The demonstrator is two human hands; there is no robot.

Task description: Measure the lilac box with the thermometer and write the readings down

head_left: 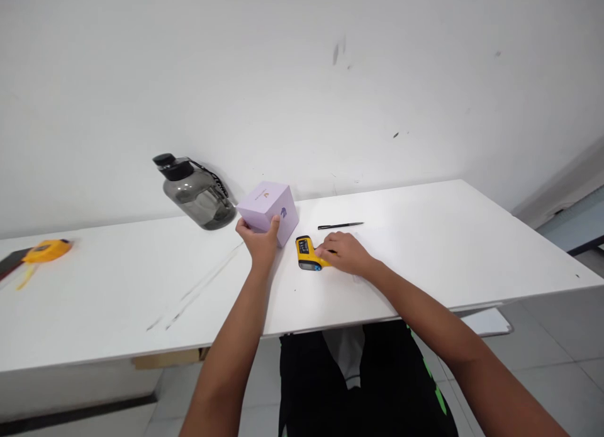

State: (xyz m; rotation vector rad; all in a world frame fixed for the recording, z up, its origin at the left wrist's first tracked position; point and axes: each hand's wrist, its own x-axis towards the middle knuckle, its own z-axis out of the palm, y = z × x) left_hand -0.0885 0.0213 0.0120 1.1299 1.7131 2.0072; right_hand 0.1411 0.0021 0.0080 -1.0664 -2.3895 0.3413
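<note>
My left hand point(259, 239) grips the near side of a lilac cube-shaped box point(268, 205), its thumb on the right face and its other fingers round the left. The box looks slightly tilted. To its right, my right hand point(348, 252) is closed round the handle of a yellow and black infrared thermometer point(304, 249), which lies sideways at the tabletop. Much of that handle is hidden under my fingers. Just beyond the thermometer lies a slim black pen point(340, 226).
A grey see-through water bottle point(201, 198) with a black lid stands behind the box, near the wall. At the far left of the white table point(117, 286) sits a yellow tape measure point(48, 251) beside a dark flat item. The table's front edge runs close to my lap.
</note>
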